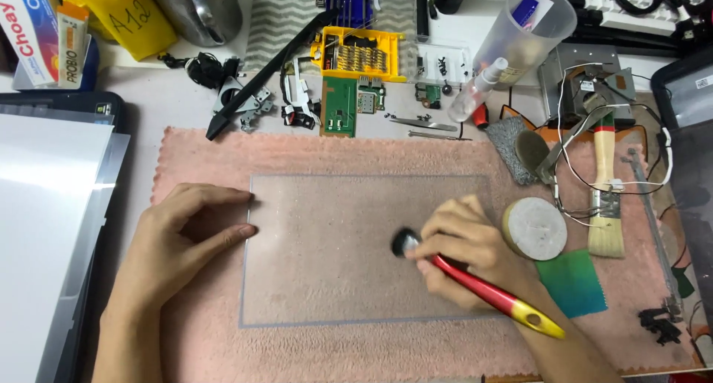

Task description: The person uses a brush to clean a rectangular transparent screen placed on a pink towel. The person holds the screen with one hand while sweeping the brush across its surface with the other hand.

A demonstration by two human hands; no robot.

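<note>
Left hand (174, 238) is lying open and flat, fingertips pinning the left edge of the clear panel (334, 227) on the pink towel (416, 156), likely keeping it from sliding. Right hand (464, 249) is closed around a red-and-yellow-handled tool (497, 298), pressing its dark round head onto the panel's middle. Yellow tray (360, 53) is holding screwdriver bits; clear cup (520, 30) is lying tipped, holding something small and blue.

We note a clear, smooth panel (334, 242), glass or plastic, faintly glossy, lying on a pink cloth (416, 346) with a fuzzy, matt nap. The tool (490, 294) shows a glossy red and yellow plastic handle with a shiny dark head. The brush (605, 197) has a wooden handle and pale bristles. The cup (197, 12) looks like dull grey metal.
</note>
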